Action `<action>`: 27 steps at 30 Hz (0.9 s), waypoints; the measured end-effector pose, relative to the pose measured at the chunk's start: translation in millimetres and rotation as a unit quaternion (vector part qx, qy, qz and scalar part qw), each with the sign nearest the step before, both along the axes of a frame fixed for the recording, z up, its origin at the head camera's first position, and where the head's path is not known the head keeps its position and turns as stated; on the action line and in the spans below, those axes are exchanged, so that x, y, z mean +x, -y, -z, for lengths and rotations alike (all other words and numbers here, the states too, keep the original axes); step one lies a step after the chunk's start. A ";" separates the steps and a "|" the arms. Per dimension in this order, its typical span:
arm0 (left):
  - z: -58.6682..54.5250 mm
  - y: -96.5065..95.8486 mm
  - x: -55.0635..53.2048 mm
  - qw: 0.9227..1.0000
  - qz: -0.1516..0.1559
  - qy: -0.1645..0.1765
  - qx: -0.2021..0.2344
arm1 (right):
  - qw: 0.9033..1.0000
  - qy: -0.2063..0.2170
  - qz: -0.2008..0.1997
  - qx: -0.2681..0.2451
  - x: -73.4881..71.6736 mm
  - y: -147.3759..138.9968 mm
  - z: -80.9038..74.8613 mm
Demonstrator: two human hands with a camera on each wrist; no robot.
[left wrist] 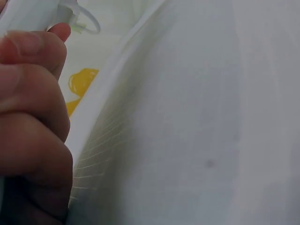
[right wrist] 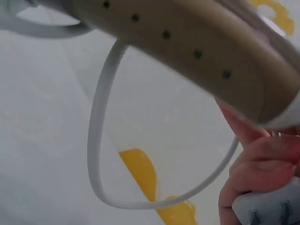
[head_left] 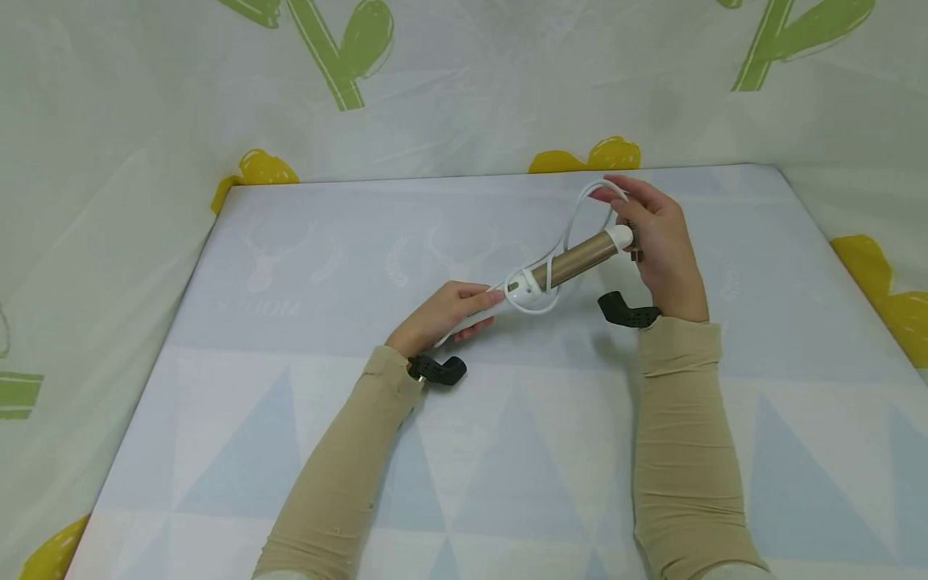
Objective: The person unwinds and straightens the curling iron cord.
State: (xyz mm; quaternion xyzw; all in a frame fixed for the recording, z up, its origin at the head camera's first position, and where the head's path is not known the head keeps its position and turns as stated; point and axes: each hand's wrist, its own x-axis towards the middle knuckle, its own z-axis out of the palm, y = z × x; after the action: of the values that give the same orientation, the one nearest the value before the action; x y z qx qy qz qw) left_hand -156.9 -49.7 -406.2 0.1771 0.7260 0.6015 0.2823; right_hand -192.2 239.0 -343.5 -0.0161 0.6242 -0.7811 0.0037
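Observation:
A hair curling iron (head_left: 580, 259) with a white handle and a gold-brown barrel is held up above the table, tilted with its white tip up to the right. My left hand (head_left: 451, 309) grips its handle (left wrist: 29, 18), fingers curled round it. A white power cord (right wrist: 96, 136) loops loosely about the iron near the base of the barrel. Beside the tip, my right hand (head_left: 663, 246) holds the cord's end, its fingers bent round the white two-pin plug (right wrist: 267, 204). A row of small dark holes runs along the barrel in the right wrist view.
The table (head_left: 348, 435) wears a pale cloth with blue triangles and faint deer prints. Behind it hangs a light curtain (head_left: 464, 89) with green and yellow plant shapes. Black wrist mounts (head_left: 627, 311) stick out from both sleeves.

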 end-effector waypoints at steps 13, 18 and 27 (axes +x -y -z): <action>11.1 -4.0 -5.1 0.998 -0.007 -0.037 -0.041 | 0.998 -0.060 -0.017 -0.005 16.1 -5.5 -19.7; 12.4 -5.2 -5.1 0.997 -0.010 -0.053 -0.050 | 0.987 -0.118 -0.060 -0.090 14.4 -1.7 -22.8; 13.2 -6.5 -4.2 0.996 -0.037 -0.050 -0.060 | 0.974 -0.104 -0.051 -0.196 10.2 3.6 -22.5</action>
State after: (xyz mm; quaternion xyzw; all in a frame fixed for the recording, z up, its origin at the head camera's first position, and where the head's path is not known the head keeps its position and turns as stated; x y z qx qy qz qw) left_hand -161.1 -43.2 -419.4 0.1629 0.7803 0.5571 0.2329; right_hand -182.0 235.5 -321.0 -0.1296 0.4545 -0.8809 -0.0251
